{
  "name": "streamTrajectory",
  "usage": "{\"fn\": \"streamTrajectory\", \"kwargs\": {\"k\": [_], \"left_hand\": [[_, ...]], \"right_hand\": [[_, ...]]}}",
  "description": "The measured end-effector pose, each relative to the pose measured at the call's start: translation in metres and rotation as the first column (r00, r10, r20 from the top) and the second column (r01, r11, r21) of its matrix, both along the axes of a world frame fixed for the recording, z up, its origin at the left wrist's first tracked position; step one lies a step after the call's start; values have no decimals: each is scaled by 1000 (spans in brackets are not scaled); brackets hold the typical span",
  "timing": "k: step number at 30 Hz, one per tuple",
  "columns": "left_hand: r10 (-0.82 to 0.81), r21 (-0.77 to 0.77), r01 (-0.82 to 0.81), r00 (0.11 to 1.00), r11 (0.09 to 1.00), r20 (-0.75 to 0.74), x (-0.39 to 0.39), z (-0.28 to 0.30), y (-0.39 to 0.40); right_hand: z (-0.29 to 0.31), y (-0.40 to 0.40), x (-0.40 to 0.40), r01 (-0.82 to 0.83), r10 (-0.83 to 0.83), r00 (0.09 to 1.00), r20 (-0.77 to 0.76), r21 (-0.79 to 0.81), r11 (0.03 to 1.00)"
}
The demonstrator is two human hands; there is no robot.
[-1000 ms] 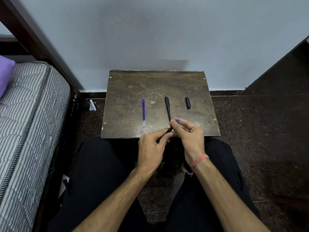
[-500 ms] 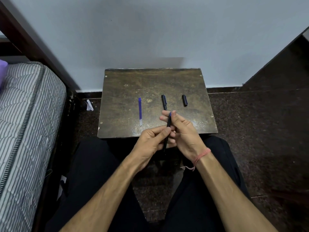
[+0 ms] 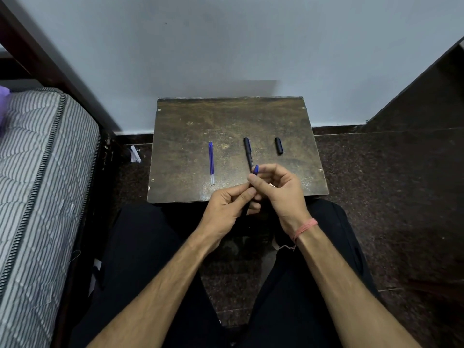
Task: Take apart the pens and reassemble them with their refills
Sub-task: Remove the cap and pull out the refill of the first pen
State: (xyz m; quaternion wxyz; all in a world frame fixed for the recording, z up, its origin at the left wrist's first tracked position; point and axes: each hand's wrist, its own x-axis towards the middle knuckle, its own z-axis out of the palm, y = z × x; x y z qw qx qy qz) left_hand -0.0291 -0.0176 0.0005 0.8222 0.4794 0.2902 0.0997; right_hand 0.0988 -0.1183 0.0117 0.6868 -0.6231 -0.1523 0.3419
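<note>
Blue refill (image 3: 211,162), black pen (image 3: 248,151), black cap (image 3: 278,146): one each.

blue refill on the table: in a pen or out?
Out. The blue refill lies bare on the table, apart from the black pen and black cap, untouched by either hand.

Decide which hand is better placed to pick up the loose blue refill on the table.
Left hand: the blue refill lies on its side of the table; the right hand pinches a blue-tipped piece.

Scuffed matt wooden table (image 3: 190,116); probably plastic refill (image 3: 211,159).
</note>
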Motion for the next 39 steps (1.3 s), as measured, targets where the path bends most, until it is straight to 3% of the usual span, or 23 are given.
{"fn": "streamTrajectory", "kwargs": {"k": [4,6,10,15,19,25,28,32,39], "left_hand": [[-1,8,1,1000,1000,7,0,-2,1],[5,16,-5,1000,1000,-2,-1,-3,2],[-22,39,23,999,999,-34,0,-4,1],[-37,41,39,999,998,-32,0,-3,5],[-55,86,59,997,995,-51,-2,-5,5],[-83,61,84,996,995,-28,1,-7,6],[-60,65,62,998,996,-26,0,-8,6],[-44,106,48,998,993,-41,0,-10,6],[-103,126,109,993,986,-54,0,-9,6]], "right_hand": [[2,0,-1,-114,126,978,-164,83,990],[4,0,-1,-125,133,984,-120,70,990],[3,-1,3,20,-20,1000,0,-9,1000],[3,-5,6,-147,158,979,-129,96,985],[-1,-1,2,-29,30,999,30,-45,999],[9,-5,4,-145,151,980,-129,56,988],[9,-3,0,-168,167,984,-65,2,986],[6,0,0,31,-24,997,76,-79,996],[9,-8,12,-3,16,995,-97,135,991]]}}
